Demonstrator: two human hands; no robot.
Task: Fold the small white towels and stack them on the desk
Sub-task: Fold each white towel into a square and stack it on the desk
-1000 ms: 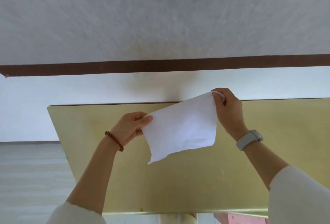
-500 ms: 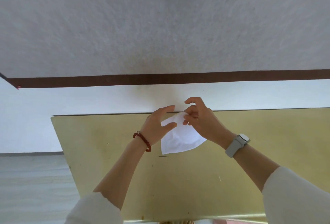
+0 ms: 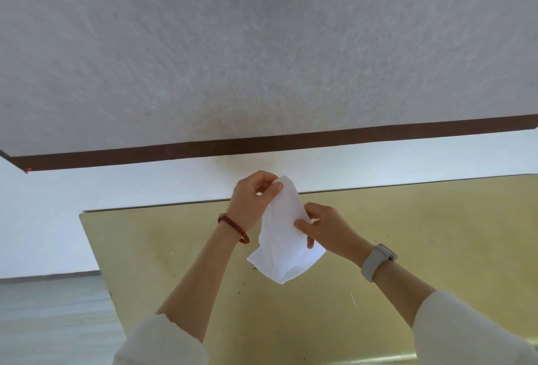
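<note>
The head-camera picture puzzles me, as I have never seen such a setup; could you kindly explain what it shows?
There is no machine here. A person wears a wide-angle camera on the head, looking forward and down at their own two hands. The left hand, with a red bead bracelet, pinches the upper end of a small white towel. The right hand, with a pale wristwatch, pinches it lower down. The towel hangs above a yellowish desk, on which no folded towels show yet.
</note>
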